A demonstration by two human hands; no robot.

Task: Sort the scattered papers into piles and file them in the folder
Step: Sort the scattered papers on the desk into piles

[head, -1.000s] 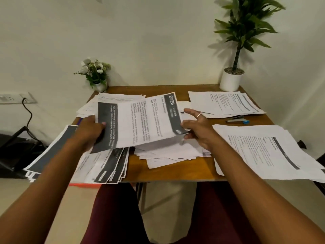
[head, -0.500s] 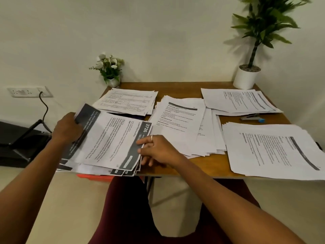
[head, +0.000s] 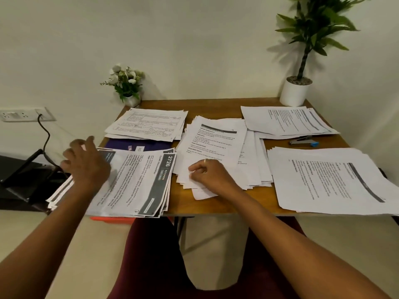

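Sorting looks well along: left hand (head: 86,165), grip slack, rests on the banded pile (head: 138,182) lower left; right hand (head: 210,173) pinches the centre pile (head: 216,143); purple folder (head: 121,144) awaits filing.

We see the purple folder (head: 138,145) mostly buried under paper piles (head: 140,182); the tall plant (head: 311,29) runs off the top edge.

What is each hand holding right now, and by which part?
Left hand lies flat on the dark-banded pile, gripping nothing. Right hand curls at the near-left edge of the centre pile; whether it pinches a sheet cannot be told.
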